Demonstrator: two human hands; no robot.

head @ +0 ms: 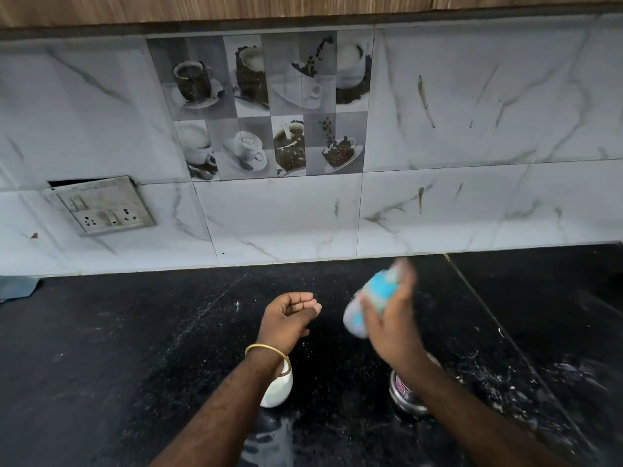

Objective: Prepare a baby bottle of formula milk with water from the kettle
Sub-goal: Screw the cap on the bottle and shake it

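Baby bottle (pixel 372 299), blurred, gripped by right hand (pixel 391 326); left hand (pixel 290 320) fingers half-curled, empty.

baby bottle (pixel 372 299) | blue-and-white, smeared by motion blur, details can't be made out | tilted, top end leaning up and away, base pointing down toward the left | gripped in the right hand (pixel 391 318), held up off the counter | just right of the empty, half-curled left hand (pixel 290 318), not touching it
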